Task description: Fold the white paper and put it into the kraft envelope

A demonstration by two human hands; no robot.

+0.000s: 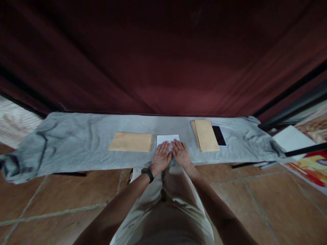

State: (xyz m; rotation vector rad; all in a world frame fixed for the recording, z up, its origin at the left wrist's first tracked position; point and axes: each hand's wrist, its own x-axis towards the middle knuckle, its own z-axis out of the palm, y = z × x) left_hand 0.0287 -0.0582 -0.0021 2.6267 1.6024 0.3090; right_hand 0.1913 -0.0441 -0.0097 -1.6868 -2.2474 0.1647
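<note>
A small white sheet of paper (167, 137) lies on the grey cloth right in front of me. Both palms rest flat near its lower edge: my left hand (161, 157), with a dark band on the wrist, covers the lower left part, and my right hand (181, 153) covers the lower right. The fingers of each are stretched out, and neither hand grips anything. Whether the paper is folded or in layers I cannot tell. To the left lies a brown envelope (130, 141), seemingly on others. Several brown envelopes (207, 135) are stacked slightly fanned at the right.
The grey cloth (81, 136) drapes over a long narrow table. A dark phone (219, 135) sits partly beside the right stack. Behind the table hangs a dark red curtain (163, 78). A white board (293, 141) and a colourful printed sheet (310, 166) are at far right.
</note>
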